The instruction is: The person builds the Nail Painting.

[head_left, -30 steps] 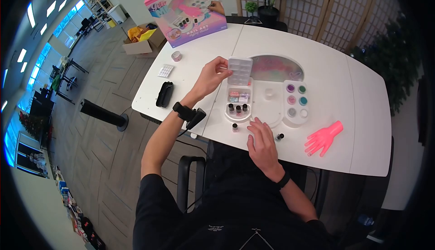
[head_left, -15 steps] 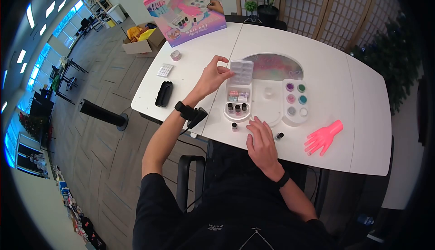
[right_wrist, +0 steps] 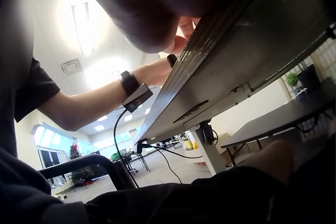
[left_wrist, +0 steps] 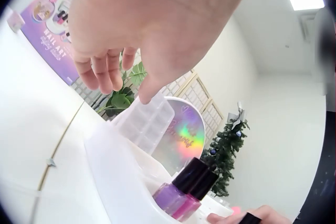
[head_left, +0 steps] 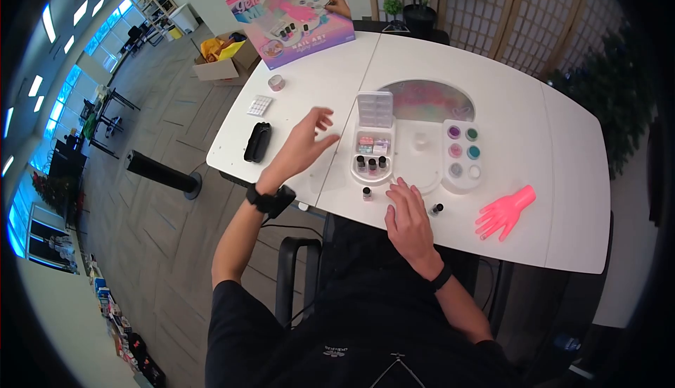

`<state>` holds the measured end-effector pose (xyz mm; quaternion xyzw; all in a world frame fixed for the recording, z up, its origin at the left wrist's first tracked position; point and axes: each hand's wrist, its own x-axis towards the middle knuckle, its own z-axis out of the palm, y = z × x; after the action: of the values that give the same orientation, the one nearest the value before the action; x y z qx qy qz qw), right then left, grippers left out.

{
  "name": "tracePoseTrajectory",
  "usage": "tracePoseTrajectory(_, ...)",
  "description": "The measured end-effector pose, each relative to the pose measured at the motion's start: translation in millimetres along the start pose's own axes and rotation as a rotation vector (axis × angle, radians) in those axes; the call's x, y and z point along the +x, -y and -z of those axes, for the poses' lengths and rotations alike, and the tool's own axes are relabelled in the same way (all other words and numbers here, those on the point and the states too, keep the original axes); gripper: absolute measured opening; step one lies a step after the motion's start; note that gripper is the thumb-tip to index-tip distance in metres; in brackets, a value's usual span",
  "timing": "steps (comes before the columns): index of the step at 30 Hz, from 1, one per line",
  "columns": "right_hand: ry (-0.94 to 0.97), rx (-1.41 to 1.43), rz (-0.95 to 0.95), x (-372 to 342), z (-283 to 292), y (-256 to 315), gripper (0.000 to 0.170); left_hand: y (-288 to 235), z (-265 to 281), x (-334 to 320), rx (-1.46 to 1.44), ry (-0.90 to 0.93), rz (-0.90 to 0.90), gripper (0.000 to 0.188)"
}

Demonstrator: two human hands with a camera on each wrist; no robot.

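Held in the air left of the white nail art station (head_left: 382,179), my left hand (head_left: 302,147) has its fingers loosely bent and nothing in them. A clear compartment lid (head_left: 375,109) stands raised at the station's left section, just beyond those fingers in the left wrist view. Below the lid are small pastel pieces (head_left: 365,146) and several black-capped nail polish bottles (head_left: 373,165). My right hand (head_left: 410,223) rests with relaxed fingers at the table's front edge, between a standing polish bottle (head_left: 367,194) and one lying down (head_left: 437,208).
A tray of coloured pots (head_left: 462,185) forms the station's right side, with a half-round mirror (head_left: 429,101) behind. A pink model hand (head_left: 506,212) lies to the right. Leftward are a black case (head_left: 258,142), a white sheet of small pieces (head_left: 259,105), a small jar (head_left: 276,83) and the packaging box (head_left: 302,26).
My left hand has let go of the clear lid and moved left and toward me. The lid stays upright by itself. My right hand has kept its place.
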<state>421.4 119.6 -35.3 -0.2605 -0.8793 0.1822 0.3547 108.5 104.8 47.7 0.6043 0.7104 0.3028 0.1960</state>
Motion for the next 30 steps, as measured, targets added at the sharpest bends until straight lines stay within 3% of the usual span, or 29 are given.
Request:
tracePoseTrajectory(4, 0.0, -0.006, 0.001, 0.4, -0.1, 0.5, 0.031, 9.6, 7.6, -69.3, 0.194, 0.2, 0.004, 0.085)
tracePoseTrajectory(9, 0.002, 0.001, -0.001, 0.6, -1.2, 0.8, 0.031, 13.5, -8.6, -100.0, 0.236, 0.127, -0.02, 0.093)
tracePoseTrajectory(14, -0.005, 0.047, -0.016, 0.8, -0.9, 2.3, 0.032, 17.4, -5.9, -87.1, 0.263, 0.054, 0.042, 0.085)
tracePoseTrajectory(18, -0.003, 0.038, -0.013, 2.1, 0.5, 3.9, 0.032, 10.7, -1.1, -57.1, 0.103, -0.106, -0.062, 0.078)
tracePoseTrajectory(24, 0.014, 0.002, 0.002, 1.2, 0.9, 2.3, 0.032, -12.5, -23.3, -10.6, -0.066, 0.002, -0.182, 0.074)
tracePoseTrajectory(30, 0.012, 0.0, 0.004, 1.0, 1.0, 1.5, 0.031, -12.7, -32.7, 11.5, -0.003, 0.101, -0.227, 0.07)
